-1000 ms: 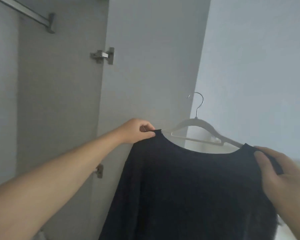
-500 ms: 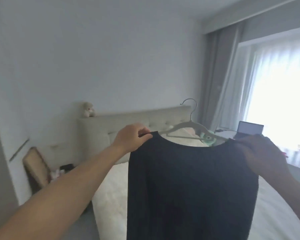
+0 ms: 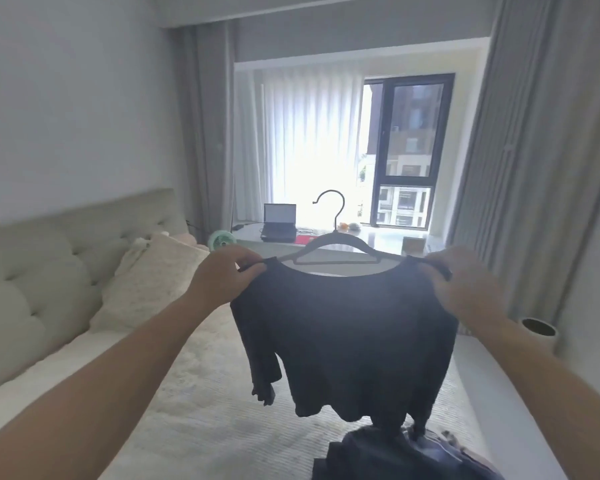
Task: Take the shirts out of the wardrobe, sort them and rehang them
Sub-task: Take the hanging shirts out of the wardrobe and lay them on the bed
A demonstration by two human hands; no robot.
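A dark long-sleeved shirt [image 3: 350, 344] hangs on a pale hanger [image 3: 336, 249] with a metal hook, held up in front of me over the bed. My left hand [image 3: 224, 277] pinches the shirt's left shoulder. My right hand [image 3: 465, 282] grips the right shoulder, with the hanger's end hidden under it. The shirt's hem hangs just above a pile of dark clothes [image 3: 406, 455] lying on the bed. The wardrobe is out of view.
A bed [image 3: 194, 410] with a light cover and a padded headboard [image 3: 49, 265] lies below, a pillow [image 3: 153, 275] at its left. Behind stand a desk [image 3: 385, 242] with a laptop [image 3: 279, 223], a small green fan [image 3: 221, 241], a window and grey curtains. A round pot [image 3: 537, 329] sits right.
My view has swung right from the wardrobe to the bed and window. Both hands kept hold of the shirt's shoulders and carried it over the bed.
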